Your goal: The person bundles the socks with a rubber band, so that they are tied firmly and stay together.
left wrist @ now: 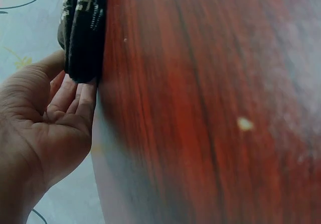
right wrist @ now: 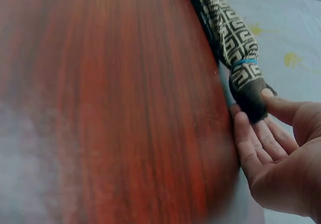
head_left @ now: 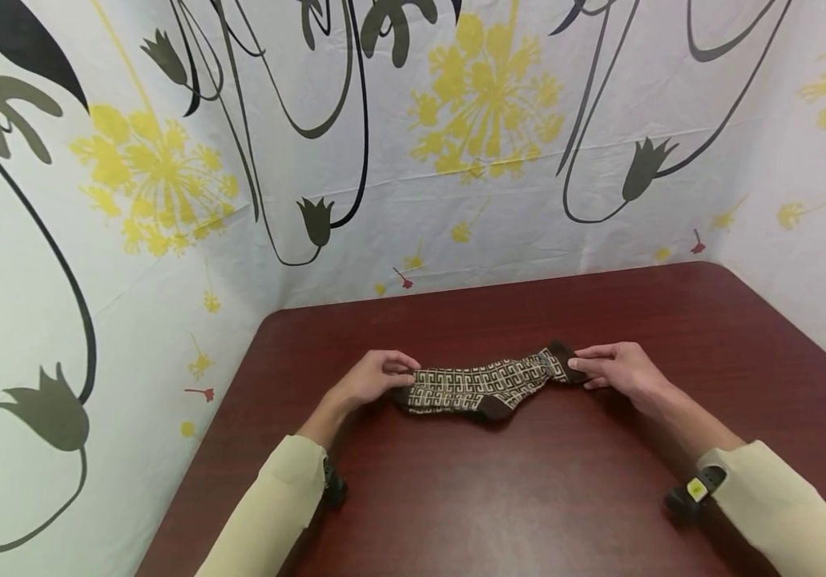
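A pair of brown socks (head_left: 463, 389) with a cream geometric pattern lies lengthwise across the table, dark heel toward me. Near the toes a thin blue band (right wrist: 246, 62) crosses the fabric and draws it in. My left hand (head_left: 372, 377) pinches the cuff end, thumb above and fingers beneath; in the left wrist view the dark cuffs (left wrist: 84, 58) show as stacked layers. At the other end my right hand (head_left: 622, 369) holds the dark toe (right wrist: 251, 101) between thumb and fingers.
The socks rest on a dark red wood-grain table (head_left: 528, 489) with rounded far corners. White floral-printed cloth (head_left: 398, 216) hangs behind it and at both sides. A small pale spot (left wrist: 245, 124) marks the tabletop. Each wrist wears a dark strapped device (head_left: 686, 498).
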`<action>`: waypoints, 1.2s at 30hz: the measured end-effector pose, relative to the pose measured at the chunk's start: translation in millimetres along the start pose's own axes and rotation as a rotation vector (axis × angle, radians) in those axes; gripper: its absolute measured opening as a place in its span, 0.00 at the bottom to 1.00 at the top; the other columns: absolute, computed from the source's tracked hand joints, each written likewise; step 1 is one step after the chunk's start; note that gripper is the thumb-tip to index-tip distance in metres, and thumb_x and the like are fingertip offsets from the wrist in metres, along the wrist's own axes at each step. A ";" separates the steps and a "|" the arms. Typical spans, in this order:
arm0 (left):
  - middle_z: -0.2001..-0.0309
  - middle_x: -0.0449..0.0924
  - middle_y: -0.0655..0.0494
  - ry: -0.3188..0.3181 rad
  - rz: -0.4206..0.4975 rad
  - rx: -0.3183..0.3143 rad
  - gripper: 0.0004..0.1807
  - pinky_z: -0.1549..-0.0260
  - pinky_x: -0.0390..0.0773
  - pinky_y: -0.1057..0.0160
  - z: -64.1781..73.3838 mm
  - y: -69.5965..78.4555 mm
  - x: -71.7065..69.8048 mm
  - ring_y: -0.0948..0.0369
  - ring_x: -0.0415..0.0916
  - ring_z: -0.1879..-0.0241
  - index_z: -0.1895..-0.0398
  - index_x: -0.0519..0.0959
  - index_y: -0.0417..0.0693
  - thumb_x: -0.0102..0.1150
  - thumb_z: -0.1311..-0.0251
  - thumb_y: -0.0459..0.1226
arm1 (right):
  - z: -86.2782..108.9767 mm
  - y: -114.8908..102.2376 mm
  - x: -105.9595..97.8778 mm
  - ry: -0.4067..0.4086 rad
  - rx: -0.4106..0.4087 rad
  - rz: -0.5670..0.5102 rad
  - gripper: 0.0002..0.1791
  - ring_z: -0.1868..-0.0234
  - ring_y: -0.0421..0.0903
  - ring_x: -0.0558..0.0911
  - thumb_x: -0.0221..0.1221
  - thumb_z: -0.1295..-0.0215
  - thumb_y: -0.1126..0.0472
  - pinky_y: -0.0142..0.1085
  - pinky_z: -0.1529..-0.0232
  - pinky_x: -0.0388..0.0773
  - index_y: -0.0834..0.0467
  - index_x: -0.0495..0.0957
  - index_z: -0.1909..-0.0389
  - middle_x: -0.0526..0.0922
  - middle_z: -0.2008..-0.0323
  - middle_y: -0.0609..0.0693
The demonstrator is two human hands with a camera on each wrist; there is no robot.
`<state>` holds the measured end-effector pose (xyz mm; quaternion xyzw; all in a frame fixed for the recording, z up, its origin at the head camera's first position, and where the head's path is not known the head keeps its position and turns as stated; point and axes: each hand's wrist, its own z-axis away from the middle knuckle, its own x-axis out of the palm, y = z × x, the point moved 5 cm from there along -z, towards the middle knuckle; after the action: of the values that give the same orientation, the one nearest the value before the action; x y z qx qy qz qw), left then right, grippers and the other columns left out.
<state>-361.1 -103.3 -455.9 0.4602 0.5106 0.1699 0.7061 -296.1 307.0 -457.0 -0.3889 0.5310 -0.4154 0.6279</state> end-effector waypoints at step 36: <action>0.55 0.88 0.58 0.073 -0.198 0.041 0.05 0.46 0.81 0.53 -11.3 7.0 4.1 0.59 0.83 0.53 0.55 0.91 0.50 0.71 0.31 0.35 | -8.9 -0.3 -0.2 -0.105 -0.036 0.048 0.12 0.72 0.43 0.82 0.71 0.33 0.63 0.36 0.66 0.83 0.66 0.79 0.61 0.84 0.73 0.46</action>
<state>-367.6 -91.4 -453.1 0.4153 0.5825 0.1055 0.6907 -304.9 306.6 -457.9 -0.4086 0.5137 -0.3697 0.6576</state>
